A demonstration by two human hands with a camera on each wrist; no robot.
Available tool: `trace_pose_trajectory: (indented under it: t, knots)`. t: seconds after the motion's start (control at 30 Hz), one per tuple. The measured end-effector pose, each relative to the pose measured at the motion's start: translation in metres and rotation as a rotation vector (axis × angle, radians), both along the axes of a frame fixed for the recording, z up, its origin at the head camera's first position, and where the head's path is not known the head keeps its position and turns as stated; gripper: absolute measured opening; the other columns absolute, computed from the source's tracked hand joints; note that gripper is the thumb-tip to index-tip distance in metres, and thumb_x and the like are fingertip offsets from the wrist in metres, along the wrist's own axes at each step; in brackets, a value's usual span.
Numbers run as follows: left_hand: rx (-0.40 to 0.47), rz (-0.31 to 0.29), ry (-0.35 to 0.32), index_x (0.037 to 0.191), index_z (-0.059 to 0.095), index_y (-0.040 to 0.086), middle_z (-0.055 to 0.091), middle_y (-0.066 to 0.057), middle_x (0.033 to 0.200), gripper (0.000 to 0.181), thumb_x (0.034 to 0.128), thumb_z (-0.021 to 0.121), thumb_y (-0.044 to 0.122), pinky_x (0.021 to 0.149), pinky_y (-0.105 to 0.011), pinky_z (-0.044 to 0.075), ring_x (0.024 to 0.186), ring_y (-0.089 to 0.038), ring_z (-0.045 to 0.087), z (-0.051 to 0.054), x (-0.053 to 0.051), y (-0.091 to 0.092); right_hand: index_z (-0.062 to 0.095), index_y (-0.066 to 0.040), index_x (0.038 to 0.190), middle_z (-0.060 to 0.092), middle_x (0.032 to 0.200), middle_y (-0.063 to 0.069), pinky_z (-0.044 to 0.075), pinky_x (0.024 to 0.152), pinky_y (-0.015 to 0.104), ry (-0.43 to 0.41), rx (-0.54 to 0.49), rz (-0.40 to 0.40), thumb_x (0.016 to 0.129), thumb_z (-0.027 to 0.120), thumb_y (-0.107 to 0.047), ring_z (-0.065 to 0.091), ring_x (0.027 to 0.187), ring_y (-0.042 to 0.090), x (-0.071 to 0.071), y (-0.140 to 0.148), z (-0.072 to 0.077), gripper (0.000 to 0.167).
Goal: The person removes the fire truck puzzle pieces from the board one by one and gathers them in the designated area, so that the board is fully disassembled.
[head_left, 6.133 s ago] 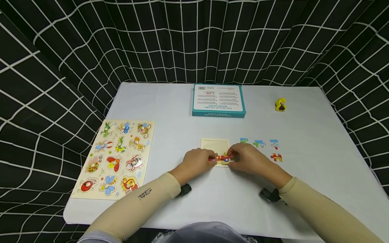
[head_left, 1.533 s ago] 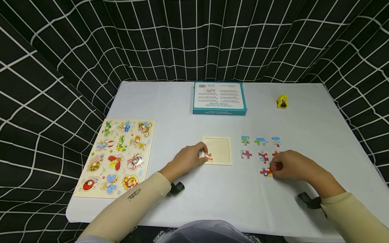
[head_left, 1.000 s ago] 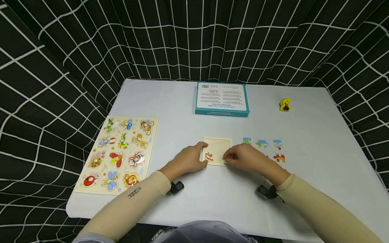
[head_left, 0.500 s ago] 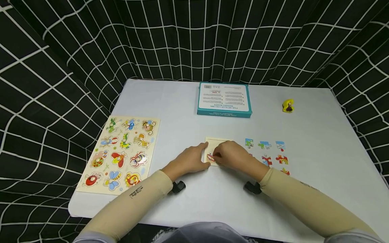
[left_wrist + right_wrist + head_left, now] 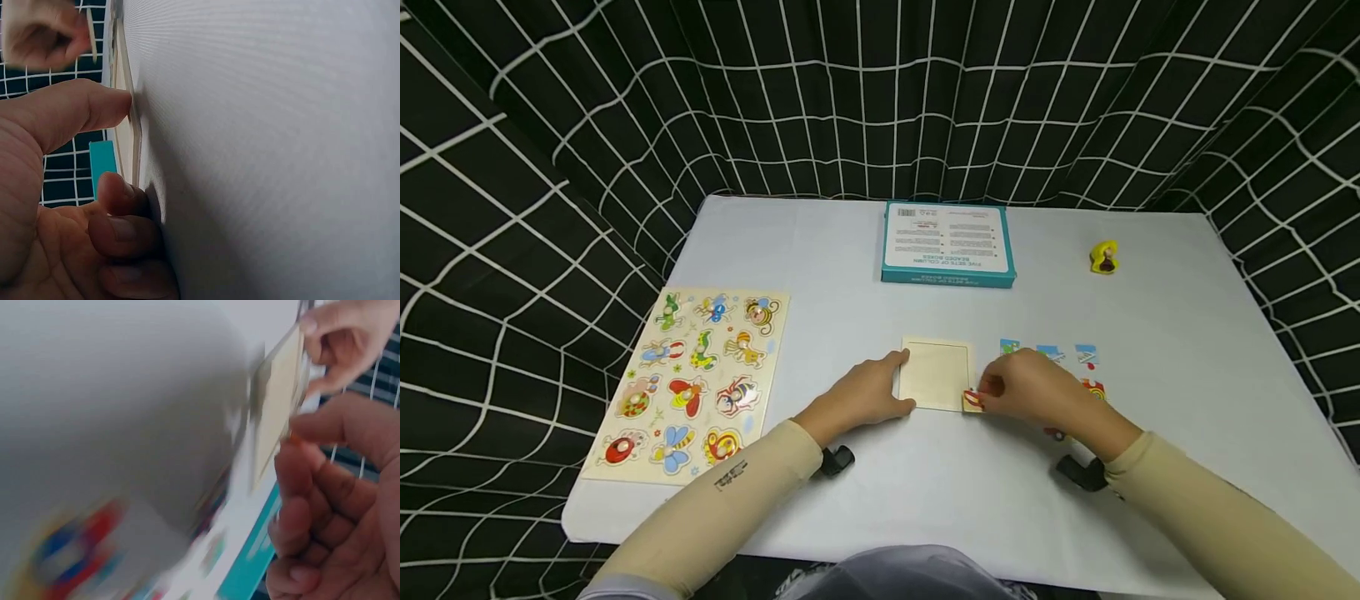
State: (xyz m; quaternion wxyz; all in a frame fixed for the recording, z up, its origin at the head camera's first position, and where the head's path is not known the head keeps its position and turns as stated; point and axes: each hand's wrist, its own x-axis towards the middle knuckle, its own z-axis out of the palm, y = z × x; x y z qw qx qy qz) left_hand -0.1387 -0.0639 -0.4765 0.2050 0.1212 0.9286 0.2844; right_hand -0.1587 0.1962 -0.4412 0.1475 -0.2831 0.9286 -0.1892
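Observation:
My left hand (image 5: 867,392) holds the left edge of a small square wooden puzzle board (image 5: 934,375), thumb at the near corner and forefinger further up. In the left wrist view, the thumb (image 5: 94,109) touches the board's edge while the other fingers curl near the cloth. My right hand (image 5: 1033,392) pinches a red and yellow jigsaw piece (image 5: 972,401) at the board's lower right corner. The board's recess holds no piece. To its right lie loose jigsaw pieces, among them a blue one (image 5: 1086,353) and a red one (image 5: 1094,388); my right hand hides some.
A pegged insect puzzle board (image 5: 696,387) lies at the left of the white table (image 5: 835,267). At the back stands a teal-edged box (image 5: 947,244). A small yellow object (image 5: 1103,257) sits at the back right.
Earlier, both hands took pieces off the board, and my right hand set them down on the right. Lately it took the lower-left piece and drew it rightward. My left hand stays at the board.

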Motion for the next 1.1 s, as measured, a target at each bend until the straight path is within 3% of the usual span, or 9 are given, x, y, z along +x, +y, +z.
trace_pose_trajectory:
  t: [0.1,0.23,0.63,0.97,1.1]
  knots:
    - [-0.001,0.005,-0.004,0.152,0.034,0.010,0.059,-0.013,0.132,0.083,0.0848,0.074,0.038,0.076,-0.035,0.047,0.087,-0.018,0.057,0.001,0.000,-0.001,0.065,-0.023,0.072,0.054,0.063,-0.012,0.043,0.052,0.026,-0.068,-0.003,-0.030,0.078,0.078,-0.017,0.050,0.056,0.007,0.008,0.028,-0.001,0.016]
    - [-0.008,0.009,-0.002,0.152,0.033,0.010,0.059,-0.015,0.130,0.083,0.0849,0.073,0.038,0.076,-0.035,0.047,0.086,-0.018,0.057,0.001,-0.001,-0.002,0.065,-0.025,0.072,0.054,0.063,-0.013,0.042,0.051,0.025,-0.095,-0.008,-0.047,0.077,0.080,-0.017,0.050,0.055,0.006,0.015,0.050,-0.003,0.017]
    - [0.006,0.000,-0.012,0.152,0.032,0.010,0.060,-0.015,0.130,0.083,0.0859,0.073,0.038,0.073,-0.034,0.047,0.085,-0.019,0.058,-0.003,-0.001,-0.002,0.064,-0.023,0.072,0.052,0.066,-0.014,0.042,0.057,0.025,-0.005,-0.014,0.000,0.074,0.076,-0.008,0.048,0.063,0.006,0.016,0.057,-0.018,0.019]
    - [0.027,0.026,-0.021,0.153,0.029,0.012,0.065,-0.013,0.110,0.085,0.0850,0.074,0.036,0.067,-0.034,0.047,0.072,-0.019,0.057,-0.004,0.001,0.000,0.064,-0.024,0.075,0.047,0.067,-0.016,0.040,0.058,0.024,0.101,0.026,0.048,0.074,0.075,-0.010,0.046,0.064,0.005,0.019,0.057,-0.025,0.018]
    - [0.063,0.011,-0.030,0.153,0.026,0.012,0.065,-0.010,0.097,0.084,0.0883,0.069,0.043,0.064,-0.033,0.045,0.068,-0.017,0.055,-0.007,-0.001,-0.006,0.064,-0.024,0.079,0.049,0.070,-0.015,0.041,0.059,0.025,0.100,0.018,0.035,0.075,0.075,-0.013,0.046,0.066,0.005,0.020,0.057,-0.024,0.016]
